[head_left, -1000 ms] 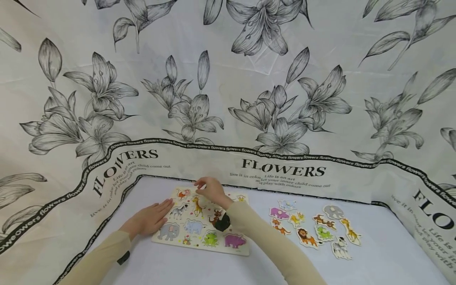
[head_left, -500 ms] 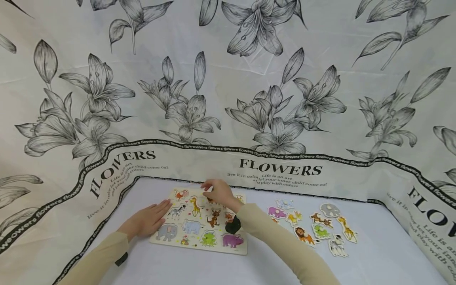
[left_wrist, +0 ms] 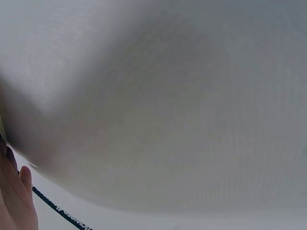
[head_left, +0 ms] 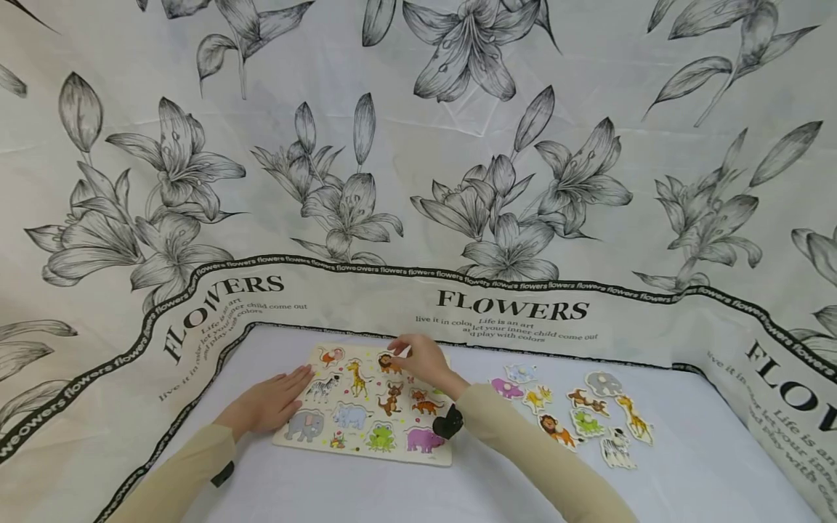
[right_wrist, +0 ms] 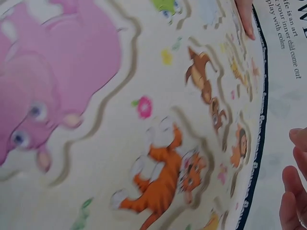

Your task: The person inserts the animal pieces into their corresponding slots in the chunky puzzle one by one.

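A pale puzzle board [head_left: 425, 460] with animal pictures in cut outlines lies on the table. My left hand [head_left: 271, 403] is flat, its straight fingers resting at the board's left edge; only part of it shows in the left wrist view. Above the board's far edge hovers my right hand [head_left: 421, 361], fingers loosely bent beside the lion picture [head_left: 387, 363]. Nothing shows between those fingers [right_wrist: 289, 179] in the right wrist view. At the board's far left corner is a monkey [head_left: 332, 357] with a pale round spot. The right wrist view also shows the tiger picture [right_wrist: 165, 175].
Loose animal pieces lie to the right of the board, among them a lion [head_left: 556, 430], a zebra [head_left: 617, 448], a giraffe [head_left: 634, 421] and an elephant [head_left: 604, 383]. My right sleeve [head_left: 523, 443] crosses in front of them. A flower-printed cloth [head_left: 366, 298] stands behind.
My right hand has moved right along the far side of the board, away from the monkey, uncovering the lion picture. My left hand has stayed at the board's left edge.
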The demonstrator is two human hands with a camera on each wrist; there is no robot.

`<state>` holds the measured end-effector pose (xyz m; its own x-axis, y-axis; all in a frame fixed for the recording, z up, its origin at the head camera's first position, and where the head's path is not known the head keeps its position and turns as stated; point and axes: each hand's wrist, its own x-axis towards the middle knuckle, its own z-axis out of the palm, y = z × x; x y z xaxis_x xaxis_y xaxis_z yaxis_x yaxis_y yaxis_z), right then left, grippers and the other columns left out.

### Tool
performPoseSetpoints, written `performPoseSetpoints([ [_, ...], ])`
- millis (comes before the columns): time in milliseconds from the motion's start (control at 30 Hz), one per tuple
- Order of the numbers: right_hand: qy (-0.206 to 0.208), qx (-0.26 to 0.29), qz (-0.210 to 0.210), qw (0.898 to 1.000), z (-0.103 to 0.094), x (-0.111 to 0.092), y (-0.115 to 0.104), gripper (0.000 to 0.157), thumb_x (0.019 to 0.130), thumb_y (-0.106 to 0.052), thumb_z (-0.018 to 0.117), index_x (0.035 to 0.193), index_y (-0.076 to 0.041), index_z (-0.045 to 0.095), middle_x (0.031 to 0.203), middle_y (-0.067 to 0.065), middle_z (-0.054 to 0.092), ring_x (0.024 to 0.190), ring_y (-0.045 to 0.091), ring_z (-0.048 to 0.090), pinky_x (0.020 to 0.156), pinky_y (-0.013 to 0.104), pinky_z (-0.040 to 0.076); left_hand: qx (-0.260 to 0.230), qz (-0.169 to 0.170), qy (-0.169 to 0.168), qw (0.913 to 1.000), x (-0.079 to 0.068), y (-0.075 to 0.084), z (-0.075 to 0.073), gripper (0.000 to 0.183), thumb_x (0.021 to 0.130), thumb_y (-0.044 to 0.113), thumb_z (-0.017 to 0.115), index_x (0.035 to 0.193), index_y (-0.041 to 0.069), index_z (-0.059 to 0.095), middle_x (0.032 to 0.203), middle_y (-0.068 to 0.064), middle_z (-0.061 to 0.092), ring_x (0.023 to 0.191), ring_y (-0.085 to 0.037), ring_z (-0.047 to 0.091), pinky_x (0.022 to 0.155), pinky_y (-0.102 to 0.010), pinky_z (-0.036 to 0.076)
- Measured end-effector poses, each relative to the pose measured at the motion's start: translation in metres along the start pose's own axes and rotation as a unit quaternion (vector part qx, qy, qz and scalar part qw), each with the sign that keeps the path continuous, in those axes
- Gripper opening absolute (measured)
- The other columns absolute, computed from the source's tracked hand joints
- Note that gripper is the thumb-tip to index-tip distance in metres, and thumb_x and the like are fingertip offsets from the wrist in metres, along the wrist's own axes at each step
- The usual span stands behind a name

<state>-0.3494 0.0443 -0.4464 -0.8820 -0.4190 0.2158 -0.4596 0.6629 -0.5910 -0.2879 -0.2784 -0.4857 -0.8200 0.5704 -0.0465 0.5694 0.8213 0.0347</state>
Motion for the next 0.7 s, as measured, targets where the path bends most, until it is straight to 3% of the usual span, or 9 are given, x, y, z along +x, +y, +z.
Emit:
performPoseSetpoints([
  [700, 0.066, 0.010, 0.029, 0.997, -0.026, -0.033, 0.044, 0.017, 0.084, -0.012, 0.073, 0.100, -0.014, 0.073, 0.090, 0.002, 0.072, 0.067, 0.011, 0.059, 0.055, 0.020, 0.045, -0.009, -0.012, -0.009, 0.9998, 0.001, 0.004, -0.001, 0.056, 0.102, 0.028, 0.039, 0.148, -0.002, 0.031, 0.156, -0.018, 0.028, 0.144, -0.036, 0.029, 0.116, -0.051, 0.030],
])
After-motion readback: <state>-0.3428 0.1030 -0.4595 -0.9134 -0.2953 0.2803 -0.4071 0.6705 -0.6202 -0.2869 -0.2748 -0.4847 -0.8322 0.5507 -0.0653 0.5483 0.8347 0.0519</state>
